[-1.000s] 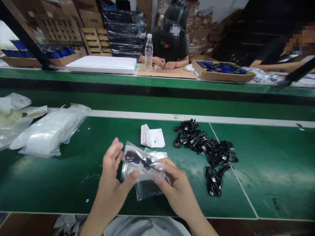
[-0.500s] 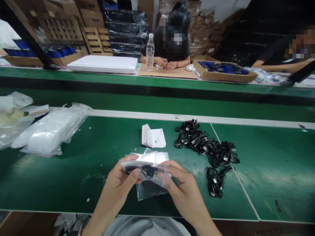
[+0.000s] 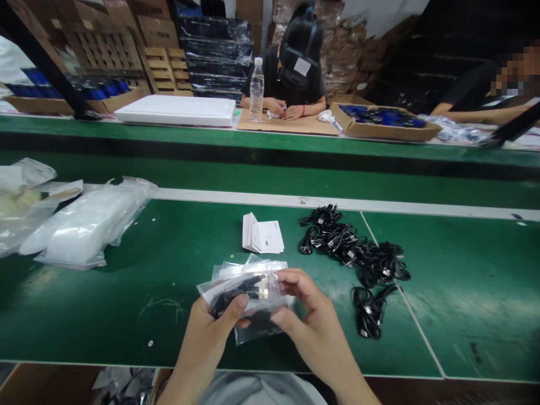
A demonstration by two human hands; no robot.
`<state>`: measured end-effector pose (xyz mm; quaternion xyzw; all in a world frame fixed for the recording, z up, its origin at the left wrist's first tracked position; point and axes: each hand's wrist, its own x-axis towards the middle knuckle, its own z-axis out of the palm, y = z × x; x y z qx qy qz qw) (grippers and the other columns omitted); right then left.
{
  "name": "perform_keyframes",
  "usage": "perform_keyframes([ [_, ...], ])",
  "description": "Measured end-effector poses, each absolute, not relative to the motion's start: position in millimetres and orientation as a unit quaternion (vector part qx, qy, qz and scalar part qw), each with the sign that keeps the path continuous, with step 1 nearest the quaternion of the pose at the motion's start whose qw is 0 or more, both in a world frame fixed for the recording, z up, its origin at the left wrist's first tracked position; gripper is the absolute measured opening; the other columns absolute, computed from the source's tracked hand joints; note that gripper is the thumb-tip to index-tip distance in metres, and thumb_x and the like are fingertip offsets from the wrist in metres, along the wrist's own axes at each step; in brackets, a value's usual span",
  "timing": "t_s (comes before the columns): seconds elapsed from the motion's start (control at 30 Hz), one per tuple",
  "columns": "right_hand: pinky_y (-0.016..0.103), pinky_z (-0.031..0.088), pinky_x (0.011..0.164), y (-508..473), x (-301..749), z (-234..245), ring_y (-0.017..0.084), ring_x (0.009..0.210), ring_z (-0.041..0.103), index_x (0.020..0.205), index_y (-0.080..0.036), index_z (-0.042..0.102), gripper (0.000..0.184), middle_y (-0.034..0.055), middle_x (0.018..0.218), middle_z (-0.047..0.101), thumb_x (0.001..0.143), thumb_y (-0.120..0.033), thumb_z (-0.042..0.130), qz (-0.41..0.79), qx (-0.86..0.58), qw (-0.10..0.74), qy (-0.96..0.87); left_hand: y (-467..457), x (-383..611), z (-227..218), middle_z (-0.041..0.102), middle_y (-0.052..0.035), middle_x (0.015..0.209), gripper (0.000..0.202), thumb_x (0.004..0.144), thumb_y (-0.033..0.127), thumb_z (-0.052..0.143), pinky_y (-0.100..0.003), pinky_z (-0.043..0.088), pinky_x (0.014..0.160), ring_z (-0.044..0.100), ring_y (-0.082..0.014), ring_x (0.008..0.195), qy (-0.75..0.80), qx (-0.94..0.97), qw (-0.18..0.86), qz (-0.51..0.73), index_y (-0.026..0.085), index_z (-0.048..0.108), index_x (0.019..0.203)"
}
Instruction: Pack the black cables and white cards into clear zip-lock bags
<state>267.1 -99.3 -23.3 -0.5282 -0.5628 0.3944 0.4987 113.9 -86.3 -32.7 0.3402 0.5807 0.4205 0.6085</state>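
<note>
A clear plastic bag [image 3: 242, 289] with a coiled black USB cable [image 3: 225, 298] inside is tilted in front of me. My left hand [image 3: 215, 318] grips the bag's left part, thumb on the front and fingers mostly hidden behind. At the bag's right end, the fingertips of my right hand [image 3: 310, 315] touch the plastic, while its thumb is spread away from them. Under the hands lie more flat clear bags [image 3: 257, 332] on the green table. Just beyond them a folded stack of white printed leaflets [image 3: 270, 236] stands partly upright.
Bundled black cables [image 3: 354, 247] lie to the right, with a separate bundle [image 3: 371, 312] nearer me. Packs of plastic bags [image 3: 84, 225] are at the left. Across the raised green ledge [image 3: 211, 138], a co-worker [image 3: 291, 79] sits behind a water bottle [image 3: 256, 93]; another person is far right.
The bag has tilted, its right end rising, and the cable's metal plug shows now. My right thumb has come apart from the bag; my left hand keeps its grip.
</note>
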Motion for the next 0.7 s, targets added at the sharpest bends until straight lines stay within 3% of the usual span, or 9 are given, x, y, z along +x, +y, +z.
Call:
perform_keyframes([
  [0.1,0.027,0.049,0.072,-98.5,267.7,-22.8,0.018,0.083,0.06,0.081,-0.021,0.065,0.006,0.0035,0.087,0.062,0.082,-0.019,0.059,0.368,-0.532,0.508,-0.568,-83.3,106.3,-33.0,0.071,-0.0031,0.083,0.042,0.061,0.041,0.077,-0.025,0.057,0.06,0.066,-0.0184,0.074,0.546,0.347,0.632,0.427,0.016,0.066,0.094],
  [0.13,0.027,0.049,0.072,-98.2,267.2,-23.0,0.017,0.082,0.06,0.078,-0.021,0.066,0.012,0.0035,0.085,0.062,0.084,-0.018,0.056,0.363,-0.534,0.51,-0.568,-82.2,102.9,-32.8,0.071,-0.0029,0.088,0.045,0.062,0.041,0.077,-0.026,0.057,0.062,0.066,-0.0189,0.078,0.536,0.346,0.638,0.431,0.018,0.064,0.098],
  [0.2,0.027,0.049,0.072,-98.1,265.7,-23.6,0.017,0.082,0.061,0.086,-0.021,0.068,0.013,0.0037,0.087,0.062,0.084,-0.017,0.055,0.356,-0.535,0.508,-0.574,-80.0,95.9,-31.9,0.07,-0.0013,0.088,0.046,0.063,0.04,0.076,-0.025,0.056,0.06,0.065,-0.0176,0.075,0.528,0.357,0.644,0.423,0.021,0.062,0.102],
  [0.3,0.029,0.05,0.072,-98.5,262.8,-23.5,0.018,0.082,0.06,0.098,-0.023,0.067,0.02,0.0033,0.091,0.062,0.081,-0.017,0.06,0.35,-0.532,0.501,-0.585,-78.3,89.3,-28.8,0.068,0.0008,0.072,0.034,0.064,0.037,0.076,-0.019,0.049,0.052,0.06,-0.0136,0.061,0.545,0.421,0.627,0.364,0.02,0.066,0.091],
  [0.5,0.028,0.048,0.069,-95.6,257.5,-22.3,0.016,0.077,0.061,0.076,-0.019,0.071,0.016,0.0036,0.084,0.063,0.082,-0.015,0.056,0.434,-0.507,0.459,-0.586,-87.4,96.4,-31.2,0.06,0.0008,0.056,0.029,0.064,0.043,0.072,-0.021,0.041,0.05,0.051,-0.0127,0.053,0.562,0.442,0.611,0.339,0.015,0.07,0.073],
  [0.6,0.026,0.047,0.063,-94.8,255.0,-24.8,0.016,0.07,0.061,0.07,-0.018,0.068,0.007,0.0019,0.075,0.064,0.075,-0.017,0.064,0.445,-0.522,0.504,-0.526,-94.5,102.3,-37.5,0.051,0.0026,0.051,0.034,0.066,0.047,0.07,-0.021,0.04,0.051,0.046,-0.0111,0.051,0.571,0.417,0.597,0.378,0.015,0.063,0.059],
  [0.7,0.023,0.046,0.055,-95.2,255.7,-26.3,0.014,0.061,0.058,0.063,-0.018,0.062,0.01,-0.0008,0.065,0.063,0.068,-0.018,0.07,0.447,-0.54,0.54,-0.465,-94.9,100.7,-38.3,0.051,0.0024,0.052,0.037,0.07,0.051,0.066,-0.021,0.039,0.05,0.044,-0.0109,0.05,0.551,0.424,0.607,0.386,0.016,0.061,0.057],
])
